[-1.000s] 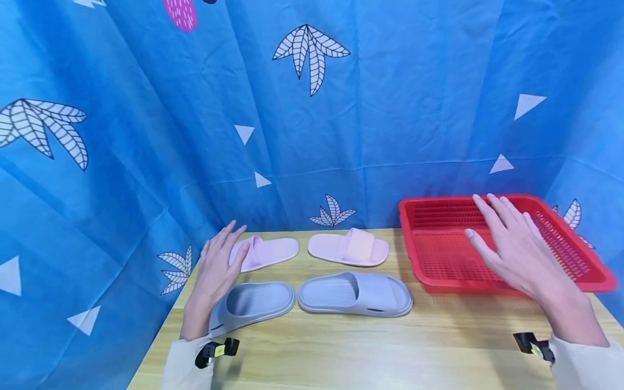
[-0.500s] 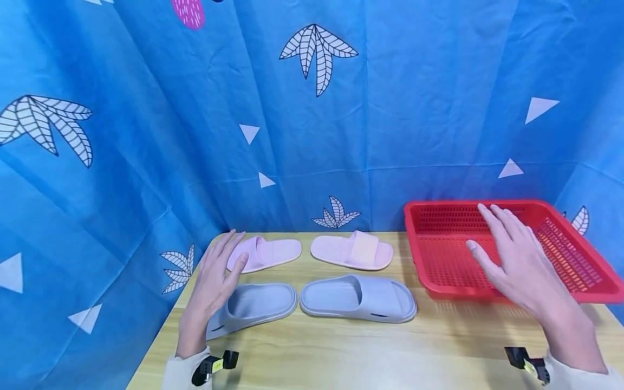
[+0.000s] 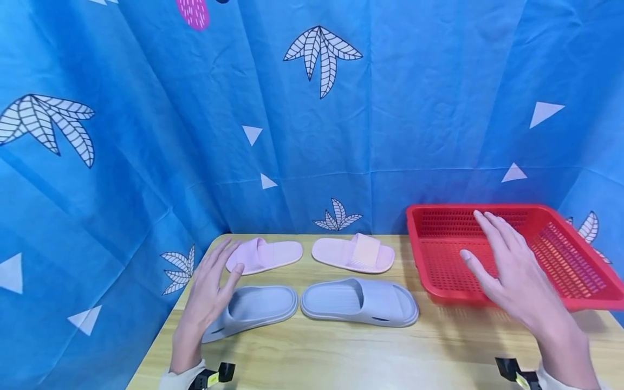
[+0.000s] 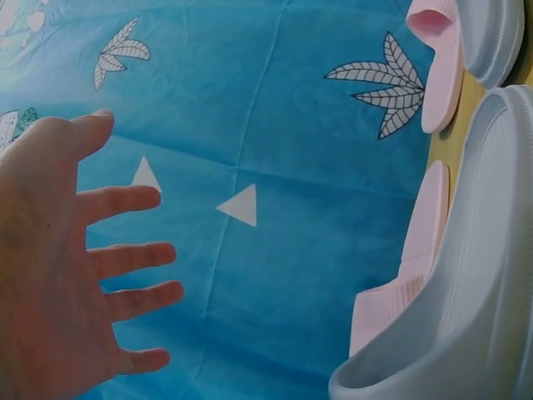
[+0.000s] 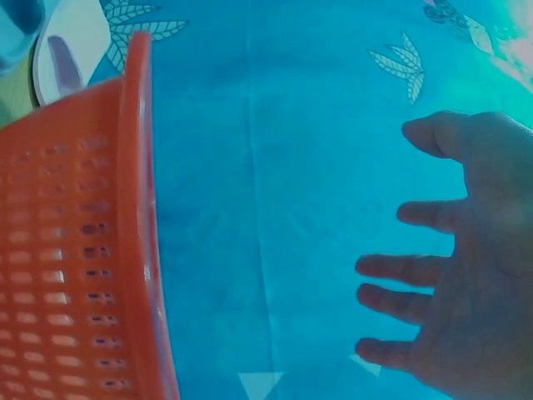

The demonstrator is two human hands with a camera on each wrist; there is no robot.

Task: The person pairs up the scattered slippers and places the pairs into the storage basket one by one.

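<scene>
My left hand [image 3: 207, 295] hovers with spread fingers over the left end of the grey slipper [image 3: 263, 303], hiding part of it. Behind that lies a pink slipper [image 3: 278, 254]. A second grey slipper [image 3: 333, 299] and a second pink slipper [image 3: 333, 251] lie to their right, so the two pairs form two rows. On the right, my right hand [image 3: 519, 276] is held above the front of a red plastic basket [image 3: 413, 244], fingers extended and thumb apart. Both wrist views show bare palms, the left hand [image 4: 62, 267] and right hand [image 5: 475, 275] holding nothing.
A light wooden table [image 3: 341, 352] bears the slippers and basket. Blue cloth [image 3: 414, 108] printed with leaves and triangles hangs behind the table and along its left side. The basket's front rim [image 3: 468, 298] stands to the right of the grey slippers.
Both hands have drawn slightly down and back toward the near edge in the head view, fingers still extended. The whole scene has shifted a little with the head; slippers and basket keep their places.
</scene>
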